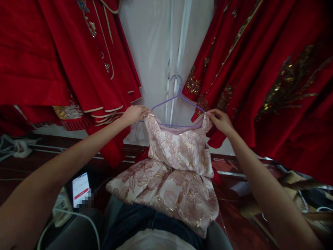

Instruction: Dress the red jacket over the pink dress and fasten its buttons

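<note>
**Pink-and-gold floral brocade dress [179, 152]: seating on hanger**

Both shoulder straps lie over the ends of the lilac wire hanger [179, 93], so mounting appears largely done; the hook catches on nothing, so hanging up seems left; the skirt rests on the person's lap. Left hand [134, 114] is pinched closed on the left strap and hanger end; right hand [220, 119] is pinched closed on the right strap; red embroidered garments [260, 69] hang on either side.

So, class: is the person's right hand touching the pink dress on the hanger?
Touching. The head view shows the right hand pinching one shoulder of the pink dress at the end of the purple hanger, with no gap.
</note>
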Motion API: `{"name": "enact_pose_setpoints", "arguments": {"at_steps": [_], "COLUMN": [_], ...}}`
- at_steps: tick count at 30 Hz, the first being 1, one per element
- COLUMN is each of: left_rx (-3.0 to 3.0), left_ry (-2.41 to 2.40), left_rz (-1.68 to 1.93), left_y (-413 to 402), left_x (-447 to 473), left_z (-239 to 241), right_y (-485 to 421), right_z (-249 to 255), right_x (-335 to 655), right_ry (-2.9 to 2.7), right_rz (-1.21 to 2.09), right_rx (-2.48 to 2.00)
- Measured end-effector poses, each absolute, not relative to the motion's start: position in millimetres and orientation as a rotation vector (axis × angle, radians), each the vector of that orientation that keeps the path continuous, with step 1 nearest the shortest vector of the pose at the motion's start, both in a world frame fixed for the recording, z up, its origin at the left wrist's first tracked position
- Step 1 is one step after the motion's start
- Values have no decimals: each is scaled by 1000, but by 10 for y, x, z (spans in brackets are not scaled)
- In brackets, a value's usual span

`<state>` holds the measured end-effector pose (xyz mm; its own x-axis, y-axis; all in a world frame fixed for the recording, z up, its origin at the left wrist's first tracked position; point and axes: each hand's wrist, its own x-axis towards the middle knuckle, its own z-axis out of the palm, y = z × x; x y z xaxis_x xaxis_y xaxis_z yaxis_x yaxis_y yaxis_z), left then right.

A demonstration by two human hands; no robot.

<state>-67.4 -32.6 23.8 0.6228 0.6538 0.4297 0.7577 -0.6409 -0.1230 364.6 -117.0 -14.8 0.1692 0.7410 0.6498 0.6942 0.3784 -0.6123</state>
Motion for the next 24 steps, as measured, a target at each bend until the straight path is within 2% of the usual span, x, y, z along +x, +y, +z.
{"name": "enact_pose_setpoints", "arguments": {"at_steps": [5,9,12,16,20,24], "left_rx": [-2391,-2384,-2482,-2590,-2655,-2782], "left_ry": [-1287,-1435,-1239,-834,-750,-858], "left_rz": [-750,-659,-566,-576,-714,-696], "left_y": [-394,-638,-855,-954,-797,-734], "left_x": [-887,-971,-866,-434,201,696], "left_z": [-224,-769,-947,-733,-501,-719], "right_y": [-1212,-1559,-1864,-2079,-2030,-1857], "right_z": [-495,-1069,-1338,-1197,-837,-713], "right_x": [3930,3949,3722,3262,2827,2620], "right_ry": [-1090,-917,-1013,-1237,-1324,-1331], "right_rz": [90,187,121,-42,-93,-80], "right_rx": [-1310,-1419,-1415,-1363,-1197,-1104]}}
